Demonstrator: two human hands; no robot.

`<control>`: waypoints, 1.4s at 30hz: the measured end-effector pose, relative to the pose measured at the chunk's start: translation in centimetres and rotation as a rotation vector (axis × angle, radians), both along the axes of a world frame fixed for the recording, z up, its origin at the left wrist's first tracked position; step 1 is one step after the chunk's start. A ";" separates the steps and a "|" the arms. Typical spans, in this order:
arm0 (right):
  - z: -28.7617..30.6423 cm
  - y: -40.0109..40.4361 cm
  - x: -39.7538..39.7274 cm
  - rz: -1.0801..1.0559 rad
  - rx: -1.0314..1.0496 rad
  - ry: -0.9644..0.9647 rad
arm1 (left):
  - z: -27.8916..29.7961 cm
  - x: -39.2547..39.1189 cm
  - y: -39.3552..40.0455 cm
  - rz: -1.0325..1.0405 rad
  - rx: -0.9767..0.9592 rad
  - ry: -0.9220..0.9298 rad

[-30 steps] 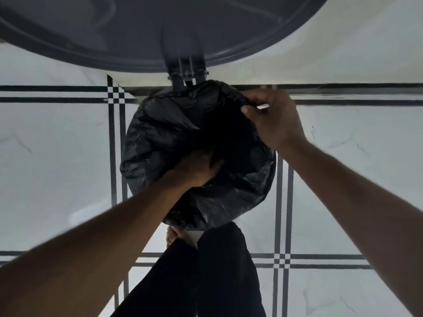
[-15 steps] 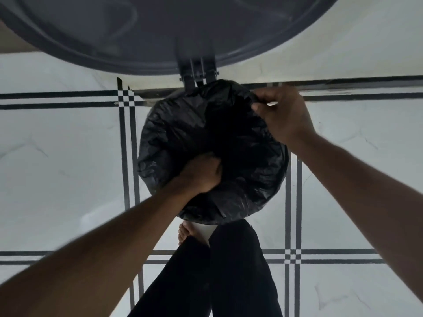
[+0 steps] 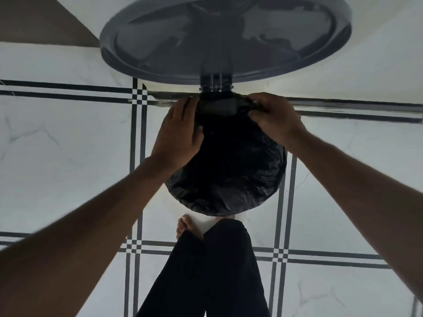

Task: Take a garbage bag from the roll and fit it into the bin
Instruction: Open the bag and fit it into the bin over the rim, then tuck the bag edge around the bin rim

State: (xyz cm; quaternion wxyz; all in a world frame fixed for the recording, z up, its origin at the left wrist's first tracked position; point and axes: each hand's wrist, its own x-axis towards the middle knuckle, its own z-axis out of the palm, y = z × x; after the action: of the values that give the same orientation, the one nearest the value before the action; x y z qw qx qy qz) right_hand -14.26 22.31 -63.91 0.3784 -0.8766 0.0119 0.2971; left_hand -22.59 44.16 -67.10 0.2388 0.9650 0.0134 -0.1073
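Observation:
A black garbage bag (image 3: 231,177) covers the round mouth of the bin on the floor, its crinkled edge draped over the near rim. The bin's grey round lid (image 3: 226,35) stands raised open behind it on a hinge (image 3: 215,82). My left hand (image 3: 178,136) rests on the bag at the left rear of the rim, fingers gripping the plastic edge. My right hand (image 3: 274,117) pinches the bag's edge at the right rear, just below the hinge. A stretch of bag is pulled taut between both hands. The bin's body is hidden under the bag. No roll is in view.
The floor is white marble tile (image 3: 57,152) with black double-line borders. A brown surface (image 3: 39,19) shows at the top left corner. My bare foot (image 3: 186,227) and dark trouser legs (image 3: 212,271) stand right in front of the bin.
My left hand has come out of the bag's middle and moved up to the rear left rim. My right hand stays at the rear rim. The view has tilted, showing more of the lid.

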 end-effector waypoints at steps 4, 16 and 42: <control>-0.6 0.3 0.3 0.025 0.018 0.022 | 0.6 2.6 1.5 0.071 -0.189 0.073; -1.0 -0.8 1.7 -0.106 -0.027 0.112 | -0.7 2.0 4.8 0.480 -0.461 0.284; 15.5 -1.6 0.9 -0.669 0.463 0.131 | 16.5 0.2 3.0 1.146 -1.148 0.044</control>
State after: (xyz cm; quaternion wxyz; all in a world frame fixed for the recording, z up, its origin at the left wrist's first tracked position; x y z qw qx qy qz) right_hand -13.40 20.75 -48.46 0.6399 -0.6952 0.2531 0.2077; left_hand -22.36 47.14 -50.58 0.7143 0.5330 0.4531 0.0225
